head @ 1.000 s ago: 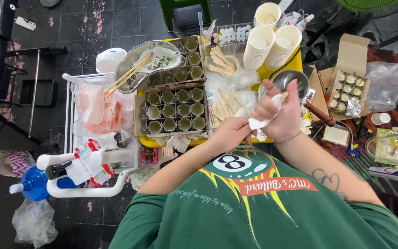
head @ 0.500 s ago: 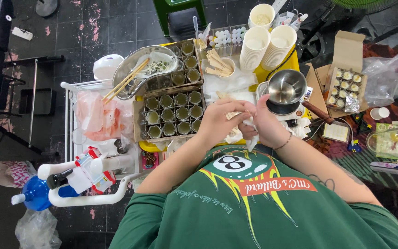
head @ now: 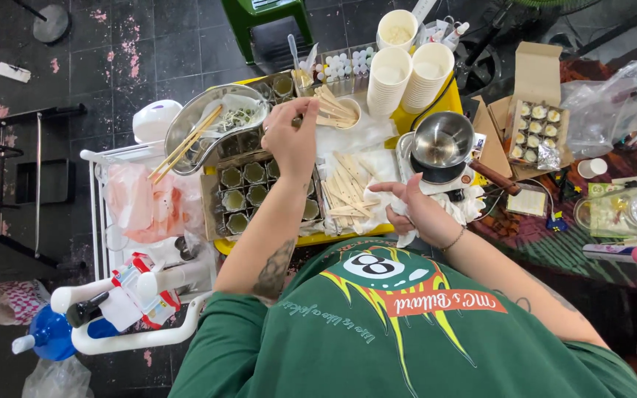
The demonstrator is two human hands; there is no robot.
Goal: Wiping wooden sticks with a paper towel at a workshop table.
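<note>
Fingertips of our left hand (head: pixel 290 136) are bunched together above the far end of the tray of small cups (head: pixel 259 188), pinching what looks like a thin stick; we cannot tell for sure, it is too small. Our right hand (head: pixel 416 210) is curled shut around a crumpled white tissue (head: pixel 460 208), close to our chest and just beside the loose wooden sticks (head: pixel 348 188) lying on white paper. Between the hands and beyond them sits a small bowl (head: pixel 337 110) holding more sticks. Right of the sticks, a shiny metal pot (head: pixel 442 140) stands on a small stove. Left of the tray, a metal dish (head: pixel 186 125) holds chopsticks (head: pixel 186 144). Farther off stand stacks of paper cups (head: pixel 411 74), and to the right an open cardboard box (head: pixel 536 121) of little jars.
</note>
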